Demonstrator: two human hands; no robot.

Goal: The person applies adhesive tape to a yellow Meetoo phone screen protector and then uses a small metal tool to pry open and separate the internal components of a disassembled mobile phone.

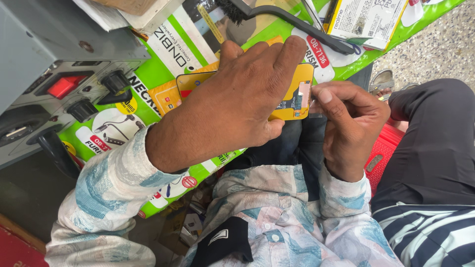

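Part location: the flat yellow-backed phone display panel (292, 101) lay at the counter (153, 74) edge, above my lap.
Long axis: ran left to right, mostly hidden under my left hand (237, 104).
Left hand: spread flat, fingers pressed down on the panel.
Right hand (349, 121): at the panel's right end, fingertips pinched at its small flex strip (304, 94).
Nearer hand: right, touching that end.

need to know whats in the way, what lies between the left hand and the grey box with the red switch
In the head view, between the left hand and the grey box lies the green printed sheet; nothing else stands there.
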